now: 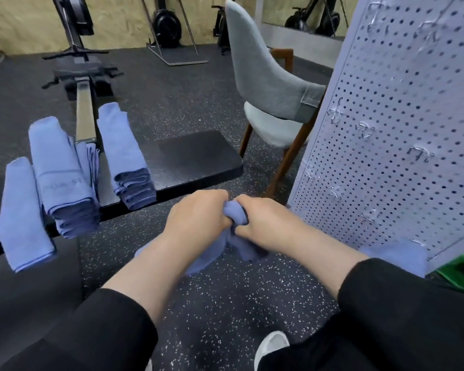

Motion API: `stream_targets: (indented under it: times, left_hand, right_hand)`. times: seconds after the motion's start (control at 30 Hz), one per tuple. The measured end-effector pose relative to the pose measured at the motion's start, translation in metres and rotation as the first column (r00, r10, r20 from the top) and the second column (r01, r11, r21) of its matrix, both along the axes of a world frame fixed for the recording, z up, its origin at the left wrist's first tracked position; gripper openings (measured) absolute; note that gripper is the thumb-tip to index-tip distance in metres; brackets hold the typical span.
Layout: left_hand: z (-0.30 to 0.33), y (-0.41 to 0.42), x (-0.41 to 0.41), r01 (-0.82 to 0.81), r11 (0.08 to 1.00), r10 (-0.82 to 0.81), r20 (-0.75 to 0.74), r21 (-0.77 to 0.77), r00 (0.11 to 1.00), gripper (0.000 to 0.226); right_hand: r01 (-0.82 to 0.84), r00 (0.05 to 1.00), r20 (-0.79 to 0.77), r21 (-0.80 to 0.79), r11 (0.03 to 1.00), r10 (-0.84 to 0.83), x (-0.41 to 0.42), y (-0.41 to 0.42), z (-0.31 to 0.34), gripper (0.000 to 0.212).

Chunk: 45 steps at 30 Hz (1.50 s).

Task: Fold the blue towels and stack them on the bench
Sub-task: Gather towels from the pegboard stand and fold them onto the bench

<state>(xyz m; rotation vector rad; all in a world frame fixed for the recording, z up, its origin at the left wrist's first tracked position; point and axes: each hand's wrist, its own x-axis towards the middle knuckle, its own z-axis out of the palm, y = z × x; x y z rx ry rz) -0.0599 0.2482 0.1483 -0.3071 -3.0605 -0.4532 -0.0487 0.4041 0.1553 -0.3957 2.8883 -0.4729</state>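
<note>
A crumpled blue towel [235, 214] hangs between my two hands in front of the bench. My left hand [198, 212] grips its upper edge and my right hand [265, 220] grips it right beside, knuckles nearly touching. The rest of the cloth droops below my wrists. On the black bench [198, 156] lie three piles of folded blue towels: a stack at the middle [123, 153], a taller stack to its left [62, 172], and a single folded towel [22, 210] hanging over the near edge at far left.
A grey upholstered chair [268, 87] stands behind the bench's right end. A grey perforated panel [391, 129] rises at my right, with another blue towel [402, 257] and something green [461, 269] at its foot. A rowing machine [85, 84] lies beyond the bench on speckled rubber flooring.
</note>
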Motion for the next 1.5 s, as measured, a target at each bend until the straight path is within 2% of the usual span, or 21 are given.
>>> stream_targets:
  times: [0.1,0.2,0.27,0.4,0.5,0.57,0.67,0.73,0.9,1.0,1.1,1.27,1.5]
  left_hand:
    - [-0.004,-0.003,-0.003,0.005,1.0,-0.005,-0.038,-0.002,0.999,0.02]
    - [-0.006,-0.006,-0.006,-0.014,0.998,0.013,-0.018,-0.055,1.0,0.018]
    - [-0.004,0.001,-0.007,-0.011,0.996,0.01,-0.014,-0.086,1.0,0.016]
    - [0.001,0.036,-0.007,0.057,0.994,-0.063,-0.059,-0.096,0.996,0.02]
    - [0.0,0.069,-0.003,0.117,0.992,-0.123,-0.127,-0.054,0.984,0.02]
    - [-0.007,0.09,-0.007,0.16,0.987,-0.163,-0.155,-0.027,0.975,0.01]
    - [-0.028,0.117,-0.013,0.24,0.97,-0.242,-0.106,-0.027,0.965,0.009]
    - [-0.044,0.134,-0.012,0.287,0.958,-0.286,-0.073,0.004,0.956,0.009]
    - [-0.069,0.18,0.001,0.351,0.902,-0.362,-0.003,0.252,0.932,0.012]
    - [-0.077,0.205,-0.004,0.341,0.847,-0.382,0.021,0.407,0.924,0.031]
    - [-0.088,0.227,-0.016,0.286,0.817,-0.359,0.053,0.501,0.932,0.04]
    - [-0.106,0.249,-0.04,0.236,0.814,-0.326,0.081,0.531,0.942,0.024]
    - [-0.113,0.268,-0.058,0.227,0.791,-0.312,0.056,0.569,0.948,0.035]
  right_hand:
    - [0.053,0.992,-0.11,-0.052,0.997,-0.059,-0.002,0.008,0.0,0.015]
    - [0.116,0.983,-0.137,-0.035,0.993,-0.12,-0.003,0.022,0.001,0.007]
    - [0.136,0.981,-0.138,-0.036,0.99,-0.139,0.0,0.033,0.001,0.009]
    - [0.092,0.983,-0.154,-0.033,0.995,-0.096,0.009,0.056,-0.002,0.033]
    - [0.152,0.959,-0.23,-0.083,0.985,-0.168,0.014,0.081,-0.012,0.021]
    - [0.205,0.928,-0.276,-0.179,0.962,-0.249,0.02,0.102,-0.024,0.014]
    - [0.289,0.879,-0.283,-0.327,0.9,-0.385,0.035,0.131,-0.048,0.01]
    - [0.371,0.84,-0.235,-0.406,0.835,-0.488,0.047,0.147,-0.063,0.017]
    - [0.532,0.713,-0.114,-0.556,0.639,-0.692,0.073,0.177,-0.081,0.041]
    - [0.617,0.597,-0.039,-0.616,0.49,-0.801,0.073,0.196,-0.084,0.043]
    - [0.646,0.512,-0.013,-0.653,0.395,-0.859,0.062,0.209,-0.085,0.041]
    - [0.678,0.46,0.038,-0.66,0.323,-0.887,0.039,0.217,-0.09,0.035]
    - [0.704,0.427,-0.02,-0.62,0.346,-0.904,0.023,0.23,-0.1,0.036]
